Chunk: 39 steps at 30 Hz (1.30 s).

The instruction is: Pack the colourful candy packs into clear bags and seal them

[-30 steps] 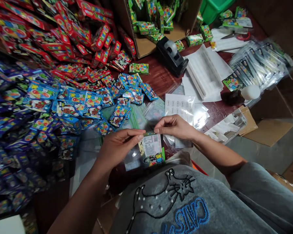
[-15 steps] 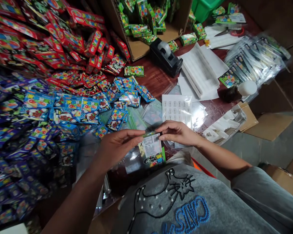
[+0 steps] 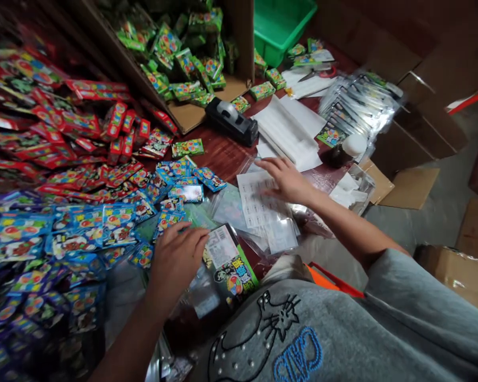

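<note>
A printed black, green and yellow candy packet (image 3: 235, 270) with a white label and clear plastic around it lies close in front of the grey shirt. My left hand (image 3: 179, 257) is at the packet's left edge, fingers stretched out and a little apart, fingertips touching or just over it. Over the sheet of round stickers (image 3: 249, 204) is my right hand (image 3: 284, 180), its fingers spread and slightly blurred. Whether those fingers touch the sheet, I cannot tell. Clear plastic bags (image 3: 231, 207) lie under and beside the sheet.
Red packs (image 3: 83, 122), blue sachets (image 3: 79, 228) and purple packs (image 3: 32, 286) are heaped left. Behind are a carton (image 3: 207, 114) of green boxes, a tape dispenser (image 3: 231, 122) and a green bin (image 3: 282, 32). White paper (image 3: 289, 132), a white-capped bottle (image 3: 352, 146) and bagged packs (image 3: 354, 111) are right.
My right hand has left the packet and moved up over the sticker sheet. The packet now lies lower and flatter, with my left hand beside it. The view has shifted to the right.
</note>
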Motion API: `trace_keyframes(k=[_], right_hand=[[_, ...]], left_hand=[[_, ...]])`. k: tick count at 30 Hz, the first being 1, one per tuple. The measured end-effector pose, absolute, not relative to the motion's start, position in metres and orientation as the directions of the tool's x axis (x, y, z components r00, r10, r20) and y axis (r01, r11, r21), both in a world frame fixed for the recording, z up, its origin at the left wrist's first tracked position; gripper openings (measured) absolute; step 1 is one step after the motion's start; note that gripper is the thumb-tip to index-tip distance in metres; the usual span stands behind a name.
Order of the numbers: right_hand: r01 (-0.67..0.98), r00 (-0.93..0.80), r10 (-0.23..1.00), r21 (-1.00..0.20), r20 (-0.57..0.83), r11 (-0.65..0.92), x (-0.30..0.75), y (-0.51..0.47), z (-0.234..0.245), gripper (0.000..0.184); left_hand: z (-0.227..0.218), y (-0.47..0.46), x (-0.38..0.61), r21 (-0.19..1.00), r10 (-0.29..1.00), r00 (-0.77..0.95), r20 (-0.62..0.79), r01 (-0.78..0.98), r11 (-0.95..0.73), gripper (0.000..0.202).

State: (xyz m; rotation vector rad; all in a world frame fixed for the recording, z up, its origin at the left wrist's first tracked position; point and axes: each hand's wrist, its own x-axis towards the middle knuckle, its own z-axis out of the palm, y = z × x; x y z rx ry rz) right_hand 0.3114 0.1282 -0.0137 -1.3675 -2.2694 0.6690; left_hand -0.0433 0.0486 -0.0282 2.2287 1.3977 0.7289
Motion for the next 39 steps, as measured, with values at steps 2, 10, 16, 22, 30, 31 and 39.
trace_keyframes(k=[2, 10, 16, 22, 30, 31, 39], right_hand=[[0.828, -0.389, 0.920, -0.451, -0.038, 0.332, 0.330, 0.147, -0.011, 0.062], [0.373, -0.497, 0.864, -0.877, 0.087, 0.303, 0.339, 0.136, 0.016, 0.036], [0.218, -0.382, 0.923, -0.966, 0.050, 0.142, 0.335, 0.115, 0.031, 0.057], [0.038, -0.349, 0.937, -0.999, -0.009, 0.004, 0.314, 0.114, 0.015, 0.053], [0.156, -0.312, 0.946, -0.987, -0.092, -0.044, 0.314, 0.113, 0.009, 0.068], [0.156, -0.337, 0.934, -0.985, -0.119, -0.070, 0.318, 0.116, 0.009, 0.068], [0.277, -0.588, 0.808, -0.930, 0.037, 0.243, 0.346, 0.157, 0.029, 0.056]], left_hand=[[-0.025, 0.062, -0.026, 0.564, 0.880, 0.384, 0.280, 0.676, -0.474, 0.016], [0.005, 0.119, 0.059, 0.795, 0.902, 0.367, 0.228, 0.465, -0.390, 0.037], [0.010, 0.105, 0.053, 0.913, 0.971, 0.226, 0.075, 0.377, -0.158, 0.027], [-0.001, 0.100, 0.051, 0.996, 0.999, 0.052, -0.010, 0.085, 0.005, 0.034], [-0.018, 0.090, 0.037, 0.943, 0.997, -0.081, -0.018, 0.330, 0.044, 0.037], [-0.019, 0.090, 0.035, 0.937, 0.997, -0.074, -0.007, 0.349, 0.032, 0.037], [-0.024, 0.097, 0.034, 0.912, 0.999, -0.024, 0.035, 0.409, -0.022, 0.038]])
